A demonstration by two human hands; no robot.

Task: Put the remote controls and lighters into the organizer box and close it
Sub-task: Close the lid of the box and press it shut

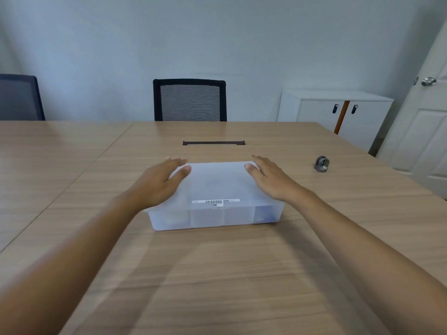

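Note:
A translucent white organizer box (215, 189) lies on the wooden table (242, 274) in front of me, its lid down and a barcode label near the front edge. Faint compartment walls and a bluish shape show through its front wall. My left hand (159, 182) lies flat over the lid's left side with fingers spread. Over the right side rests my right hand (268, 177), also flat with fingers apart. Neither hand grips anything. No remote controls or lighters are visible outside the box.
A small grey metal object (321, 163) sits on the table to the right. A dark cable slot (214, 142) lies beyond the box. A black mesh chair (189, 100) stands at the far edge, a white cabinet (338, 112) and door (425, 117) at right.

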